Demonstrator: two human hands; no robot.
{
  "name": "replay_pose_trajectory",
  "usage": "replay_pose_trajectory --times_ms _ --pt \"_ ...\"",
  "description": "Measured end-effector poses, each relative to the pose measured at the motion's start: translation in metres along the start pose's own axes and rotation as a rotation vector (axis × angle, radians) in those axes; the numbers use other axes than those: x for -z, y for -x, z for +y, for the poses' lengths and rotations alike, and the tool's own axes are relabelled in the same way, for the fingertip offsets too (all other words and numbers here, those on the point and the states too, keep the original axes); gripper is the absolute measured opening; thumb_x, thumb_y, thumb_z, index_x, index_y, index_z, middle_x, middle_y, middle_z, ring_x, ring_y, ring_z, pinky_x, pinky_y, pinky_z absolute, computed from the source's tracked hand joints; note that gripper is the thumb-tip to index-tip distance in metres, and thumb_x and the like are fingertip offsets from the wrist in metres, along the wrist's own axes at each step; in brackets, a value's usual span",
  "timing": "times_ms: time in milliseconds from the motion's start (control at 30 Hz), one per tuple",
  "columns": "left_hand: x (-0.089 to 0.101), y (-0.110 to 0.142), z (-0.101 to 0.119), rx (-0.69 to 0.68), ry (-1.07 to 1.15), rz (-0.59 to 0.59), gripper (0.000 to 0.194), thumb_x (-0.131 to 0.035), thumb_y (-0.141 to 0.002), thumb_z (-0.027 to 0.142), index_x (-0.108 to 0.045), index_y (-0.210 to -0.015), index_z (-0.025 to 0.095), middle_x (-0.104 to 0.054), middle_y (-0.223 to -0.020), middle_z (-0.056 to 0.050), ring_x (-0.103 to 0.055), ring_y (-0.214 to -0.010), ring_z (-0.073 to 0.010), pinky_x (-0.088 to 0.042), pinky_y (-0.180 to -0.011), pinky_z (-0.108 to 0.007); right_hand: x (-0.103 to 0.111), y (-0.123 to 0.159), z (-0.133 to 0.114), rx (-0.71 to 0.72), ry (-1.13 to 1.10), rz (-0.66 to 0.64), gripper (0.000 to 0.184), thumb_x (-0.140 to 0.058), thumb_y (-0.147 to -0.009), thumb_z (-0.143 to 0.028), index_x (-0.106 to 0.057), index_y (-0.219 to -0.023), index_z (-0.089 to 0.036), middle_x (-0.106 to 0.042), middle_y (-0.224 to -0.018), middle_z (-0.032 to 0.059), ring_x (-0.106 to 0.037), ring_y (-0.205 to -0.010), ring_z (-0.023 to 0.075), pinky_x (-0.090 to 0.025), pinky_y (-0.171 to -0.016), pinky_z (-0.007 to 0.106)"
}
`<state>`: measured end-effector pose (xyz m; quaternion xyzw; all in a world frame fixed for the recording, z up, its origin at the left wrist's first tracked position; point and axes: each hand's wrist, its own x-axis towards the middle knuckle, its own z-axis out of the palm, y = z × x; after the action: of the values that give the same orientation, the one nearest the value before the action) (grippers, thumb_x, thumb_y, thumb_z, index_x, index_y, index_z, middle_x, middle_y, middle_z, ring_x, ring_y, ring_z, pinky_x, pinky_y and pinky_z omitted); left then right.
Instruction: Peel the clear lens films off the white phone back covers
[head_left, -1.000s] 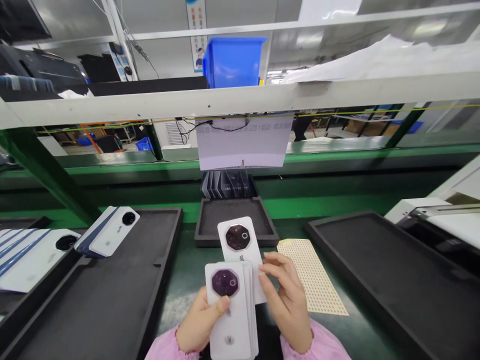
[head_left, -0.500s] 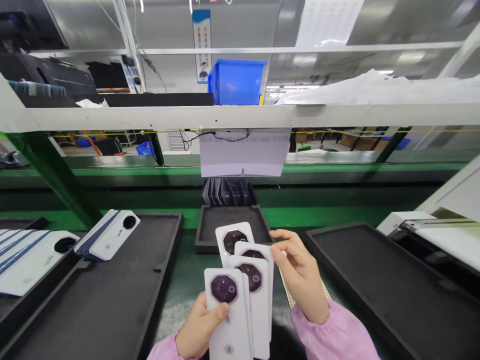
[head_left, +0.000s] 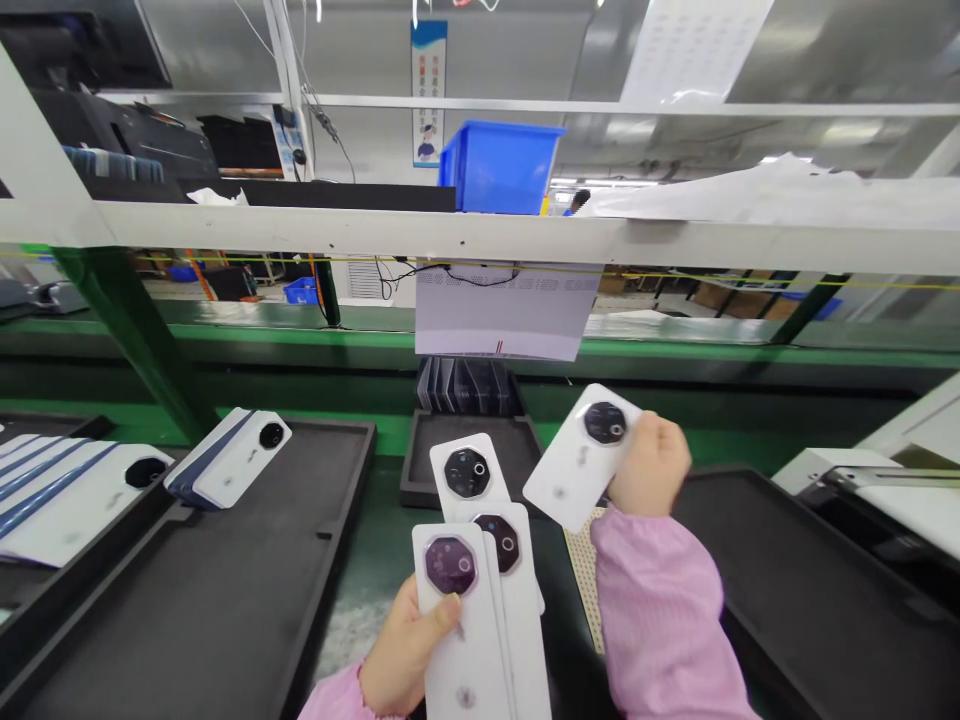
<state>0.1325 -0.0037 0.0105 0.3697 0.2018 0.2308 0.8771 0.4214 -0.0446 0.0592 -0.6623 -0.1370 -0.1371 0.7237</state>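
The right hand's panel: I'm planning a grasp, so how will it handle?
The panel is probably stiff: held along one edge by the right hand, it looks flat. Its smooth face may be slippery. It is likely light, since the left hand holds several.

In R hand (head_left: 651,465) is 1 white panel (head_left: 570,470); at L hand (head_left: 409,640), min. 4 white panels (head_left: 461,655); nr. R hand, 1 dotted sheet (head_left: 583,585).
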Motion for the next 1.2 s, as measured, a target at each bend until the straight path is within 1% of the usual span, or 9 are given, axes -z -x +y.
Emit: replay_pose_trajectory --times_ms 100,267,400,500,567,633,767,1000,1200 --pt "0.000 0.000 0.001 -0.001 -0.010 0.001 0.034 -0.075 -0.065 0.030 -0.065 -0.094 0.015 -0.071 -0.084 -0.009 -0.067 -0.079 -0.0239 -0.050 -0.077 -0.037 -0.031 -0.002 0.036 -0.170 0.042 -0.188 0.030 -0.055 -0.082 -0.038 -0.053 -0.064 -0.014 -0.048 -0.058 -0.0030 -0.047 -0.058 0.0123 -0.040 -0.055 0.026" --pt "-0.001 -0.002 0.005 -0.007 0.007 0.037 0.036 -0.076 -0.064 0.031 -0.063 -0.094 0.015 -0.071 -0.082 -0.009 -0.067 -0.078 -0.0240 -0.050 -0.076 -0.038 -0.055 0.017 0.054 -0.347 0.025 -0.463 0.019 -0.055 -0.086 -0.032 -0.059 -0.089 -0.013 -0.061 -0.085 0.0018 -0.058 -0.069 0.0113 -0.050 -0.063 0.028" --pt "-0.003 -0.004 0.009 0.020 0.026 0.017 0.033 -0.074 -0.066 0.029 -0.062 -0.094 0.015 -0.071 -0.081 -0.008 -0.067 -0.079 -0.0239 -0.050 -0.078 -0.038 -0.033 0.036 0.020 -0.380 -0.116 -0.643 0.033 -0.060 -0.077 -0.044 -0.062 -0.093 -0.015 -0.065 -0.093 0.0069 -0.061 -0.081 0.0175 -0.050 -0.069 0.032" --pt "-0.006 -0.005 0.010 0.056 0.036 -0.016 0.028 -0.072 -0.069 0.027 -0.062 -0.092 0.015 -0.072 -0.082 -0.008 -0.068 -0.080 -0.0241 -0.050 -0.079 -0.038 -0.009 0.064 -0.011 -0.456 -0.302 -0.925 0.048 -0.058 -0.073 -0.055 -0.063 -0.103 -0.017 -0.067 -0.096 0.0093 -0.064 -0.084 0.0222 -0.051 -0.071 0.036" --pt "-0.008 -0.006 0.010 0.068 0.046 -0.027 0.027 -0.070 -0.071 0.026 -0.062 -0.094 0.014 -0.072 -0.084 -0.009 -0.067 -0.083 -0.0245 -0.049 -0.081 -0.038 0.003 0.087 -0.023 -0.575 -0.531 -1.155 0.052 -0.063 -0.069 -0.050 -0.059 -0.112 -0.020 -0.067 -0.100 0.0080 -0.064 -0.088 0.0230 -0.050 -0.076 0.036" --pt "-0.008 -0.007 0.010 0.069 0.064 -0.036 0.028 -0.068 -0.073 0.024 -0.061 -0.098 0.013 -0.071 -0.089 -0.010 -0.067 -0.086 -0.0250 -0.048 -0.084 -0.039 0.010 0.108 -0.025 -0.706 -0.682 -1.256 0.052 -0.070 -0.064 -0.042 -0.058 -0.110 -0.021 -0.068 -0.098 0.0063 -0.064 -0.088 0.0234 -0.049 -0.076 0.035" --pt "-0.009 -0.010 0.009 0.110 0.071 -0.061 0.033 -0.065 -0.076 0.023 -0.060 -0.107 0.011 -0.070 -0.095 -0.013 -0.065 -0.090 -0.0261 -0.046 -0.087 -0.040 0.014 0.138 -0.015 -0.879 -0.706 -1.200 0.043 -0.071 -0.061 -0.040 -0.062 -0.096 -0.017 -0.070 -0.086 0.0073 -0.065 -0.083 0.0254 -0.050 -0.071 0.034" --pt "-0.009 -0.015 0.000 0.147 -0.061 0.032 0.035 -0.065 -0.076 0.032 -0.061 -0.101 0.008 -0.070 -0.087 -0.015 -0.066 -0.083 -0.0275 -0.047 -0.080 -0.040 0.019 0.146 0.003 -0.857 -0.601 -1.059 0.037 -0.075 -0.061 -0.026 -0.060 -0.093 -0.018 -0.070 -0.082 0.0032 -0.065 -0.069 0.0180 -0.049 -0.065 0.029" --pt "-0.005 -0.020 -0.010 0.034 -0.102 0.109 0.038 -0.072 -0.069 0.028 -0.058 -0.101 0.013 -0.070 -0.091 -0.009 -0.065 -0.078 -0.0199 -0.048 -0.071 -0.030 0.029 0.141 0.013 -0.865 -0.561 -0.999 0.037 -0.076 -0.060 -0.026 -0.061 -0.093 -0.017 -0.070 -0.085 0.0044 -0.065 -0.071 0.0205 -0.050 -0.065 0.031"
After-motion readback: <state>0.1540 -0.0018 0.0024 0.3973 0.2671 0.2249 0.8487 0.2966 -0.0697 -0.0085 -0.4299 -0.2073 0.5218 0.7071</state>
